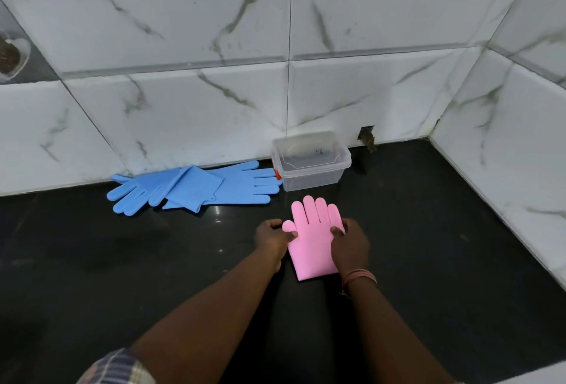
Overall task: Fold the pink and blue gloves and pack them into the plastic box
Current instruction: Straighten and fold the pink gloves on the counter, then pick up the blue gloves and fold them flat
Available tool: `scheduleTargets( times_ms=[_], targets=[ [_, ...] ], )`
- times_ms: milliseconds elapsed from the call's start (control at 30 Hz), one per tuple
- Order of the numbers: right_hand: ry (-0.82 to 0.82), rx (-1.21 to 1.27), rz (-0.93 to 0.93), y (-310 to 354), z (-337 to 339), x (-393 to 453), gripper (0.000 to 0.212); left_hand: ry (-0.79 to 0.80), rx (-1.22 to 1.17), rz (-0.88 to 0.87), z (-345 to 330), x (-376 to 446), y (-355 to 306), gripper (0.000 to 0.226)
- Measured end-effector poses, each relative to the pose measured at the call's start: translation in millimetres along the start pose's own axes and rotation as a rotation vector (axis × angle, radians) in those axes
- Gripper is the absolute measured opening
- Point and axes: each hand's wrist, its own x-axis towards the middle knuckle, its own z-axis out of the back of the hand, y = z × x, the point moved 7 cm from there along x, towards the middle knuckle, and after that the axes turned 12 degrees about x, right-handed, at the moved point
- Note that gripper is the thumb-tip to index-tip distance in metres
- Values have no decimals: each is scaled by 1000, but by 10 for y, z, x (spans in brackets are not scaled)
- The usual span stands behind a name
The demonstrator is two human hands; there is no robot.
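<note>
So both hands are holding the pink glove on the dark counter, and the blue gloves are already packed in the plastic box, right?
Not quite. In the head view the blue gloves lie on the dark counter left of the plastic box, not in it. The rest holds: the left hand and right hand both hold the pink glove.

One head-worn wide-angle view looks forward and down. It faces a tiled corner, seemingly close above the dark countertop (428,230).

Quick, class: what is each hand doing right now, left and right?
Left hand: grips the left edge of the folded pink glove, thumb on top.
Right hand: grips the glove's right edge, thumb on top.
</note>
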Motion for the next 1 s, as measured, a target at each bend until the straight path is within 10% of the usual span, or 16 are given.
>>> scheduleTargets(
  times_ms=[233,367,500,633,800,1000],
  targets=[
    [-92,-465,-5,83,-3,-78,36,-163,309,-89,51,54,-117,52],
    [-171,-446,221,644,-161,-134,40,-219,-70,28,307,145,1,29],
    [201,-223,675,1205,-1010,-303,17,-298,-417,77,686,250,32,13],
    [530,-365,557,1100,-1796,-202,56,-319,-604,105,1121,286,112,16],
    [333,-537,593,1201,-1984,34,40,-247,-742,177,1457,200,422,31],
    [154,160,551,2144,-1511,-57,21,-113,-888,263,1598,37,622,28]
  ],
)
